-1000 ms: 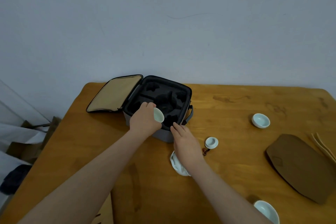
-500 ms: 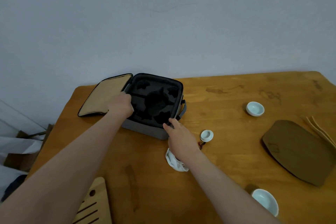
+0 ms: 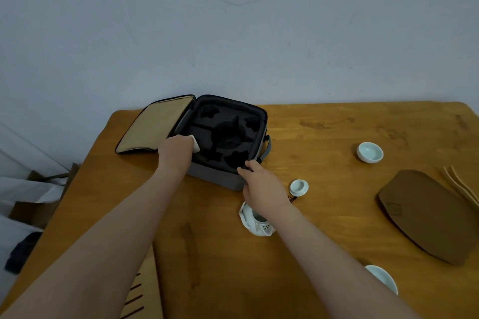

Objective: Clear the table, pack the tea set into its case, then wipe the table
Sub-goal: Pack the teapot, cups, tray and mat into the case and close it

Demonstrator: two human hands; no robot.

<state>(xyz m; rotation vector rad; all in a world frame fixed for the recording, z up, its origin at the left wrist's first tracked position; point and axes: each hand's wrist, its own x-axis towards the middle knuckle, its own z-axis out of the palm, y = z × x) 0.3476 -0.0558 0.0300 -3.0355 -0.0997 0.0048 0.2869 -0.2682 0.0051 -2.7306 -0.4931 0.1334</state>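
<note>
The grey case lies open at the table's back left, its tan-lined lid flat to the left and black foam slots inside. My left hand holds a pale teacup at the case's near-left foam slot. My right hand rests its fingertips on the case's near-right corner. Under my right wrist stands a white teapot body. Its small lid lies just right of my hand. One teacup sits further right, another at the near right.
A brown mat lies at the right, with thin wooden tongs beyond it. A slatted bamboo tray shows at the bottom left. The wooden table backs onto a pale wall; bags and boxes lie on the floor at the left.
My left hand has carried the teacup from above the case's middle to its near-left slot. My right hand stayed on the case's near-right corner.
</note>
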